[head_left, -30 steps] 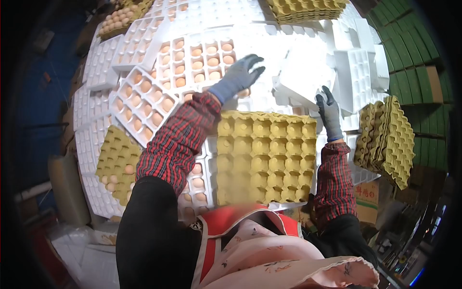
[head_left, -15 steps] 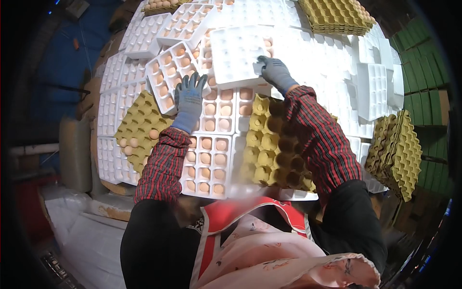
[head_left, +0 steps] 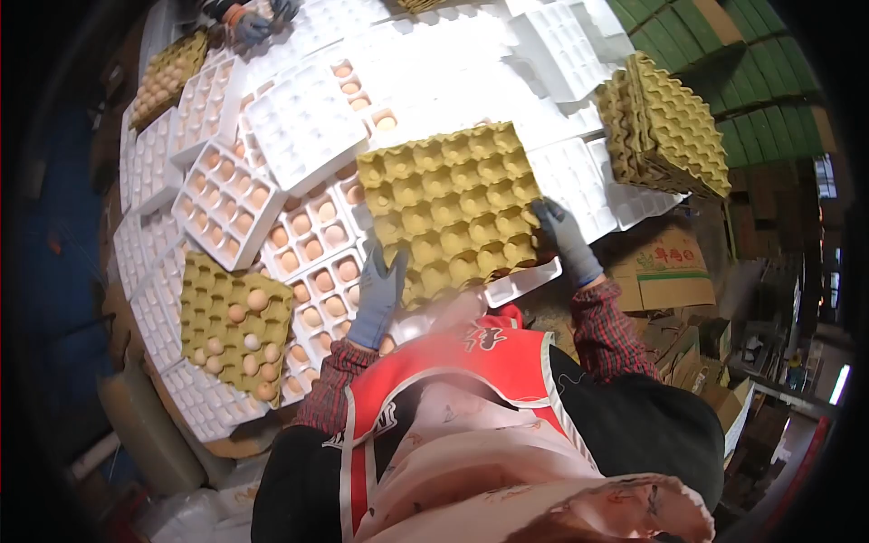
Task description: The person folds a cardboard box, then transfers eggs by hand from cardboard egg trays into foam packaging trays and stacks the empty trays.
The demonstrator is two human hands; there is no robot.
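A yellow-brown pulp egg tray (head_left: 453,204) with bare cups lies in front of me, over the white foam trays. My left hand (head_left: 378,294), in a grey-blue glove, is at its lower left edge, thumb over the rim and fingers along the side. At the right edge, my gloved right hand (head_left: 566,237) has its fingers curled against the rim. Left of my left hand is a white foam tray (head_left: 319,264) filled with brown eggs. A second pulp tray (head_left: 213,303), holding several eggs, rests farther left.
Stacked pulp trays (head_left: 665,131) stand at the right table edge. A white foam tray (head_left: 306,122) overlaps others beyond my left hand; a tilted foam tray of eggs (head_left: 226,204) is nearby. Another person's gloved hands (head_left: 253,27) are at the far left. A cardboard box (head_left: 661,271) sits below right.
Both my hands have left the foam trays and come back to the sides of the pulp tray. The view has turned right, bringing another person's hands into sight.
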